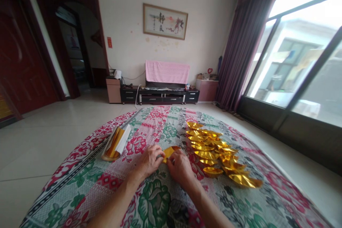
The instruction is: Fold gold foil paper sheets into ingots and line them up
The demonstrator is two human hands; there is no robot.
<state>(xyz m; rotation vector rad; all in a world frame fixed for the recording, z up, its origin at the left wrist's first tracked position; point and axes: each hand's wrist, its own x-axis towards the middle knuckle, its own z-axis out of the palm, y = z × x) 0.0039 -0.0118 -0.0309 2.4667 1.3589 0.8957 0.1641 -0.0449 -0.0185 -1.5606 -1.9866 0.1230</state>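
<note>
Between my two hands, a small gold foil paper (169, 152) is held just above the flowered cloth (153, 199). My left hand (151, 158) pinches its left edge, fingers closed. My right hand (179, 165) grips its right side with curled fingers. To the right of my right hand lie several folded gold boat shapes (211, 155) in rough, overlapping rows. Left of my left hand rests a curled stack of gold and white sheets (117, 143).
The cloth covers a round table. Beyond it stand a low black cabinet (162, 97) and a pink towel (167, 72) over a screen. Purple curtains (242, 39) and a large window are on the right, with a red door (24, 53) at the left.
</note>
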